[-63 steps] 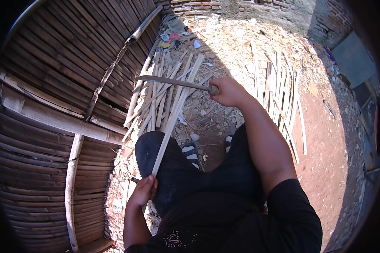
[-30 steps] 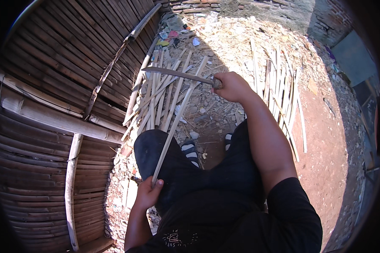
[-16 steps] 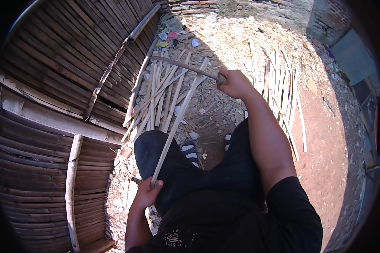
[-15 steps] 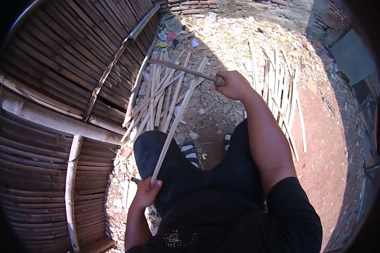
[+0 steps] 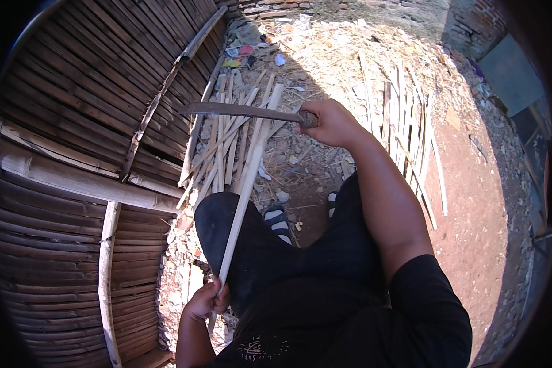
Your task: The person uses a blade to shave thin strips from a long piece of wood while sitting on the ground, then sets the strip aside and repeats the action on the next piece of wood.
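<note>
Shift since half a second ago: our long knife (image 5: 245, 111) now lies nearer level, its tip farther left; the pale strip (image 5: 242, 196) has its far end more to the left, and a short length now shows beyond our left hand (image 5: 207, 300).
Right hand: we wrap our right hand (image 5: 328, 124) around the knife's handle, fingers closed.
Left hand: we pinch the strip near its lower end, thumb and fingers closed on it.
Strip: it slants across our left thigh (image 5: 218, 214), far end out over the ground (image 5: 472, 245).
Blade: it crosses above the strip near the far end; we cannot tell whether they touch.
Left pile: many strips (image 5: 219, 162) lie crossed at the ground's left edge, beside the slatted wall (image 5: 73, 122).
Right group: more strips (image 5: 402, 104) lie roughly lengthwise, toward the ground's right side.
Progress: we judge the strip in hand to be mid-work; which lying strips are finished or left, we cannot tell.
</note>
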A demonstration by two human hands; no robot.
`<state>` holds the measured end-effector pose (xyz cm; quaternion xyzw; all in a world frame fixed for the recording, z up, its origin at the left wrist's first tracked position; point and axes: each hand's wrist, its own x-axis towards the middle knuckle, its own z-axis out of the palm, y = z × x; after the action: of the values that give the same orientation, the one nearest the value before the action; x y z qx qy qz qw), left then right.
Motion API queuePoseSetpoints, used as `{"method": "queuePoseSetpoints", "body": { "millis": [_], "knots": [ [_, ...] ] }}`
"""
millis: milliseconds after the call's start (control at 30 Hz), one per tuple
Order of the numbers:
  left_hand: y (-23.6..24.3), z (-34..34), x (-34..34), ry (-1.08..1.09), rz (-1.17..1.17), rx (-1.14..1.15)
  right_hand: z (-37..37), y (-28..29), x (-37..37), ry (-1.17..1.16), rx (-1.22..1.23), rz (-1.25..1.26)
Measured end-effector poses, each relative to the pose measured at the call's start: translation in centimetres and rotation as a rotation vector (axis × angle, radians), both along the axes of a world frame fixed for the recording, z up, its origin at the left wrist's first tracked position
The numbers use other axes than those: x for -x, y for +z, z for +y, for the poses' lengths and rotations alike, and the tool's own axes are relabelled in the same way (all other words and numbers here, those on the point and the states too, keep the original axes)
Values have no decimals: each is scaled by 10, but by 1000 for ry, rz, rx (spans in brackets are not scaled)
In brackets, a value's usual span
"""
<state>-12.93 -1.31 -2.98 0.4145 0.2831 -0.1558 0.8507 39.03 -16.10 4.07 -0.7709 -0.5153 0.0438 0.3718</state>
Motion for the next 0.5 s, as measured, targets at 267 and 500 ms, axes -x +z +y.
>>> {"method": "queuePoseSetpoints", "body": {
  "millis": [267, 500],
  "knots": [
    [5, -1, 19, -38, 21, 76, -3, 1, -9, -122, -24, 23],
    [3, -4, 22, -40, 10, 83, 4, 7, 9, 11, 23, -62]
  ]
}}
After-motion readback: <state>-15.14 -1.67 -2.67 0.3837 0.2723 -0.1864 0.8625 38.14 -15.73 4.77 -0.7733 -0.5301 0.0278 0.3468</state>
